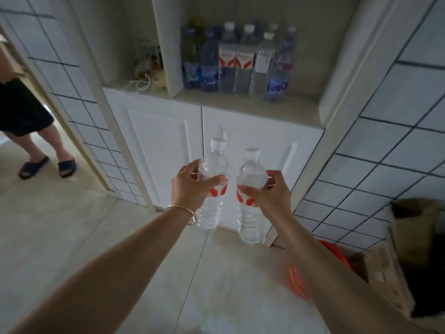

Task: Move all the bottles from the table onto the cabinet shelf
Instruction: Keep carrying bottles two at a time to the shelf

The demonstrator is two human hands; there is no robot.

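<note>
Left grip (190, 186) curled round the shoulder of a clear bottle (213, 189) with a red-and-white label, white cap up; right grip (269, 191) wrapped round a second matching bottle (250, 198), also upright; both held in the air side by side, just apart, in front of the white cabinet doors (159, 145), below the cabinet shelf (240, 104); on that shelf, a cluster of bottles (237, 61) standing close together, some blue-labelled, some red-and-white; thin bangle (185, 212) on the left wrist; at far left, another person's legs in dark sandals (47, 166); orange basin (301, 280) low right on the floor.
</note>
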